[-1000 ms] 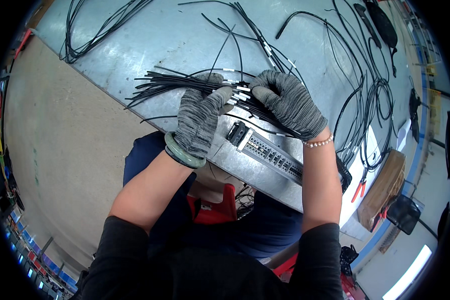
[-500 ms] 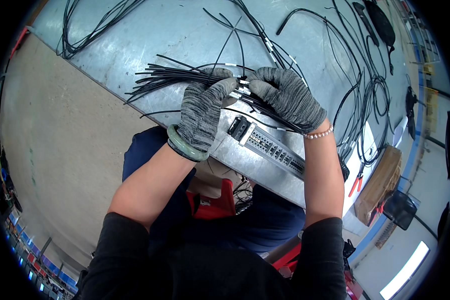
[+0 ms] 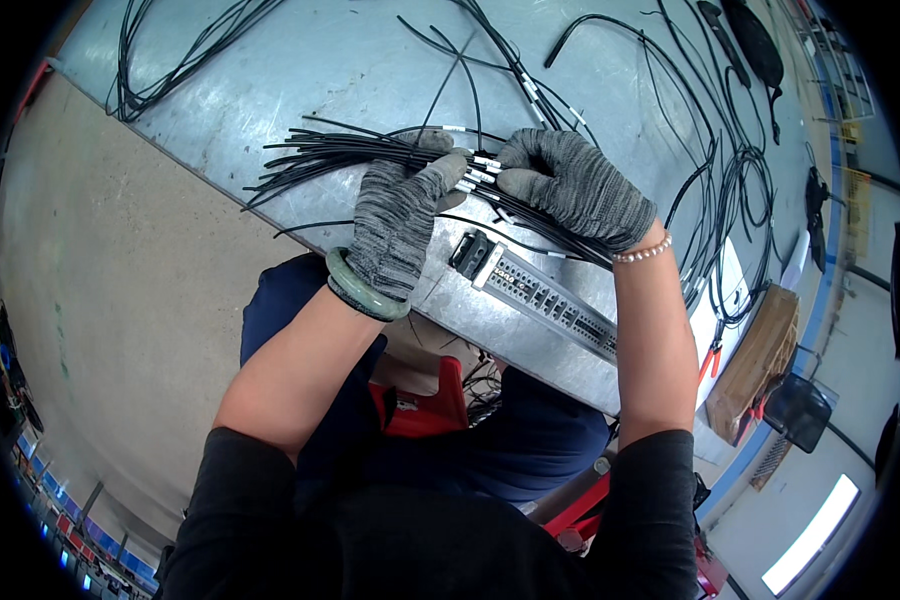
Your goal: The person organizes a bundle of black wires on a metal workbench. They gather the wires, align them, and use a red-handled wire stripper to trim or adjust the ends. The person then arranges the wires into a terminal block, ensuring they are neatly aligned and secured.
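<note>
Both hands wear grey knitted gloves and meet over a bundle of black cables (image 3: 325,150) with white label sleeves (image 3: 480,174). My left hand (image 3: 400,205) is closed around the bundle, its thumb pressed on top just left of the labels. The loose cable ends fan out to its left. With thumb and fingers bent together, my right hand (image 3: 575,185) grips the same cables at the right side of the labels. The bundle continues beneath that hand toward the right wrist. Close below lies a grey terminal block strip (image 3: 545,292) with rows of holes, partly behind my right forearm.
The metal table (image 3: 320,60) carries coiled black cables (image 3: 175,65) at the far left and tangled cables (image 3: 745,180) at the right. Red-handled pliers (image 3: 710,360) lie near a wooden block (image 3: 755,355). A red stool (image 3: 425,405) shows below the table edge.
My right hand has shifted slightly along the labels, while the left keeps its hold on the bundle. The whole view has moved a little.
</note>
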A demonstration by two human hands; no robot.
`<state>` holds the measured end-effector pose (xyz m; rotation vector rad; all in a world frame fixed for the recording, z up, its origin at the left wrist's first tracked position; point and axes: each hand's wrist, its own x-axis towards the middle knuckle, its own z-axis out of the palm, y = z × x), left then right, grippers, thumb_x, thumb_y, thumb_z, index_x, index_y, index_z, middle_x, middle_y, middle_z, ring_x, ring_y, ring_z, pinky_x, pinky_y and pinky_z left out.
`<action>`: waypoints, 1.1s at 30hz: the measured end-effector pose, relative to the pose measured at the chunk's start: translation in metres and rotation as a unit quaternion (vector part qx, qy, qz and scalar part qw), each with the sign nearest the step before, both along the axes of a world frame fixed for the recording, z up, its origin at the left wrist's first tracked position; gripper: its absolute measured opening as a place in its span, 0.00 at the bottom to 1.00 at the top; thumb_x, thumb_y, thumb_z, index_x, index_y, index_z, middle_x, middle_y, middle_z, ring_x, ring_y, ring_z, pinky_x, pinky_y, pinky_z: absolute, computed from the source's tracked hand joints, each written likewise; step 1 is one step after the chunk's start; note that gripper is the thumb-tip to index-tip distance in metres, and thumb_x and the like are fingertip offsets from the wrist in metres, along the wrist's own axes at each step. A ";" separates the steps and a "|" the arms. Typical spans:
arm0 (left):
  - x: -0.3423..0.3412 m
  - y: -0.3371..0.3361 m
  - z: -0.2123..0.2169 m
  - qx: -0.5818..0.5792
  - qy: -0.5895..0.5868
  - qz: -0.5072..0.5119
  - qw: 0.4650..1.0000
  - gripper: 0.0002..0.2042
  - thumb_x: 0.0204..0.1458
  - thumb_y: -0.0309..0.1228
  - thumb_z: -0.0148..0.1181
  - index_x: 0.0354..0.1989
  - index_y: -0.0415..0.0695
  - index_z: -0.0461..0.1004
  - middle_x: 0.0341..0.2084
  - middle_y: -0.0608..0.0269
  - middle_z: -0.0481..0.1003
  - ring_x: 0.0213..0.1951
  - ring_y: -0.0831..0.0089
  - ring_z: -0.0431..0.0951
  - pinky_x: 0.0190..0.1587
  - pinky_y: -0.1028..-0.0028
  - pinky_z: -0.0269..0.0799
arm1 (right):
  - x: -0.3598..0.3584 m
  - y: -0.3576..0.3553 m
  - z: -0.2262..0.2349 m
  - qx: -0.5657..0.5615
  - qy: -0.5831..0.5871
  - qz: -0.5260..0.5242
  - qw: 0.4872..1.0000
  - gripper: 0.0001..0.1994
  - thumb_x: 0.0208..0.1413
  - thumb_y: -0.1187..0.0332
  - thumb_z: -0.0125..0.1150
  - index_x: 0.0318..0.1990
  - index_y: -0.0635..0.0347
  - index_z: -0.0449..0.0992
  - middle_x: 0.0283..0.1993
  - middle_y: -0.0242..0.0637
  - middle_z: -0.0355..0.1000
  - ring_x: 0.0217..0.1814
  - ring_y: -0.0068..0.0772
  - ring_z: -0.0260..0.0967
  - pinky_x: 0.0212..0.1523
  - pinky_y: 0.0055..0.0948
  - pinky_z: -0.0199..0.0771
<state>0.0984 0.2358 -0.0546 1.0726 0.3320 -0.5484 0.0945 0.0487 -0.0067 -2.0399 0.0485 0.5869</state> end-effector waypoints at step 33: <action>0.005 0.001 -0.007 0.008 0.032 -0.025 0.999 0.09 0.52 0.22 0.59 0.40 0.34 0.73 0.34 0.55 0.75 0.37 0.70 0.78 0.39 0.76 0.80 | -0.002 0.003 -0.001 -0.039 -0.020 0.009 0.999 0.13 0.51 0.60 0.66 0.36 0.61 0.76 0.29 0.29 0.69 0.31 0.18 0.63 0.34 0.23 0.68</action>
